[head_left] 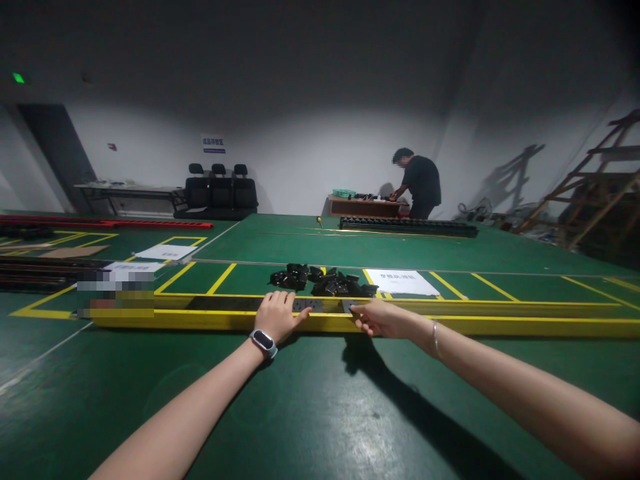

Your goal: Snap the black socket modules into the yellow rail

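A long yellow channel-shaped rail (500, 327) lies across the green surface in front of me. My left hand (278, 316) rests over it, fingers lying forward and thumb stretched to the side, beside dark square socket-like modules (314, 304) sitting in the channel. Further left, a dark strip (220, 304) fills the channel. My right hand (379, 319) pinches another small dark socket-like module (347, 306) at the channel, a short gap away from the others. Just behind the rail is a pile of shiny black pieces (337, 283), their kind unclear.
White paper signs (403, 282) and yellow tape lines mark the green surface. A long black slotted bar (407, 227) lies farther back, near a screwdriver-like tool (319, 220). Red rails (150, 224) are at left. A co-worker (423, 181) bends over a far table; wooden ladders (600, 180) stand right.
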`<state>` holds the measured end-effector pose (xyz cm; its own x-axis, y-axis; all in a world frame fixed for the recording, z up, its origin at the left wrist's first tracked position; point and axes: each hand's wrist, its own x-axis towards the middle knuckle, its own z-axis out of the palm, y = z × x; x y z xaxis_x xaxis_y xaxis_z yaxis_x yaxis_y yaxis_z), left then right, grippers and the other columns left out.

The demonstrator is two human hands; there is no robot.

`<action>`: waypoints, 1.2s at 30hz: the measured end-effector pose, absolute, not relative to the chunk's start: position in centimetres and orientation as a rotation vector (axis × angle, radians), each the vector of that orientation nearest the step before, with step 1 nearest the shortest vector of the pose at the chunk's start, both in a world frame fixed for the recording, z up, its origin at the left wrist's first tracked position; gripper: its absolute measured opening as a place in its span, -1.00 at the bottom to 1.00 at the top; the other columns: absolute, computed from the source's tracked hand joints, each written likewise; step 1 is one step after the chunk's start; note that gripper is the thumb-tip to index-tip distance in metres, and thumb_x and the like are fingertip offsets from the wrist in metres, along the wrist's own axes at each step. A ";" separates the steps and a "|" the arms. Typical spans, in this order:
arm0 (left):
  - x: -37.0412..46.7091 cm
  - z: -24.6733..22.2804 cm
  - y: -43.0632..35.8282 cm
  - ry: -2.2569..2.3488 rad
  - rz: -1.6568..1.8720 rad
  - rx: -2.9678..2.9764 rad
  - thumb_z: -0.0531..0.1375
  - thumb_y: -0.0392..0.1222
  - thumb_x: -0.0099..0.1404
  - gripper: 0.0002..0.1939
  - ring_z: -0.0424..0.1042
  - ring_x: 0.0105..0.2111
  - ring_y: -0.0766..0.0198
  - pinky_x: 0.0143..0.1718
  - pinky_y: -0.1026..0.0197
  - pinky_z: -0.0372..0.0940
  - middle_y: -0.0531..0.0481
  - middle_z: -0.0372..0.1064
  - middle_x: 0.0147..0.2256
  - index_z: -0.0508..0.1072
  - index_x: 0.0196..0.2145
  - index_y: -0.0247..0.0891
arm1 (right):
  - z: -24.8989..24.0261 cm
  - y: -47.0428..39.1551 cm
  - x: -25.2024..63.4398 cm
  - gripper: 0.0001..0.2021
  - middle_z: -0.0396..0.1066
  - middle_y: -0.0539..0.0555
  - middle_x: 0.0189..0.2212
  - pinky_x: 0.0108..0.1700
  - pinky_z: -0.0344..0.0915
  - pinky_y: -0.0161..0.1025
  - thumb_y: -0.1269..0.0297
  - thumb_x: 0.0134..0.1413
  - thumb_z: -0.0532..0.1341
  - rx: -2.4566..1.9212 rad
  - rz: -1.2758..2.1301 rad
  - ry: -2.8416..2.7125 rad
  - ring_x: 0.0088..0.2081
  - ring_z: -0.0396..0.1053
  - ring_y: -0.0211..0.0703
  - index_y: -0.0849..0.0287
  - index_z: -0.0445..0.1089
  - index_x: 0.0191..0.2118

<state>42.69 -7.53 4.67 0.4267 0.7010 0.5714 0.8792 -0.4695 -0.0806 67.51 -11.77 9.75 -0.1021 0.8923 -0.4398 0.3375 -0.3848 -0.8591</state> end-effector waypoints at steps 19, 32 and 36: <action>42.6 3.6 -6.7 -1.245 -0.785 -2.257 -0.10 0.19 0.30 -0.41 0.37 -0.20 0.06 -0.15 0.04 0.19 -0.22 0.44 -0.23 0.44 -0.12 -0.35 | 4.7 -14.5 65.5 -0.64 0.46 0.11 -0.43 -0.37 0.19 -0.32 0.15 0.23 0.01 -1.768 0.223 -2.118 -0.36 0.46 -0.09 0.14 0.15 0.09; 42.5 3.9 -6.9 -1.240 -0.798 -2.268 -0.09 0.18 0.30 -0.44 0.37 -0.20 0.07 -0.16 0.05 0.21 -0.20 0.44 -0.22 0.45 -0.14 -0.33 | 6.3 -15.4 64.9 -0.64 0.46 0.20 -0.31 -0.33 0.22 -0.25 0.06 0.24 -0.01 -2.026 0.100 -2.112 -0.25 0.46 0.02 0.16 0.12 0.04; 42.5 4.0 -7.0 -1.240 -0.804 -2.271 -0.09 0.16 0.31 -0.46 0.37 -0.20 0.07 -0.16 0.05 0.21 -0.21 0.44 -0.22 0.45 -0.14 -0.33 | 6.6 -15.6 65.5 -0.65 0.44 0.24 -0.27 -0.30 0.25 -0.22 0.08 0.24 0.01 -2.100 0.079 -2.078 -0.21 0.45 0.04 0.19 0.11 0.02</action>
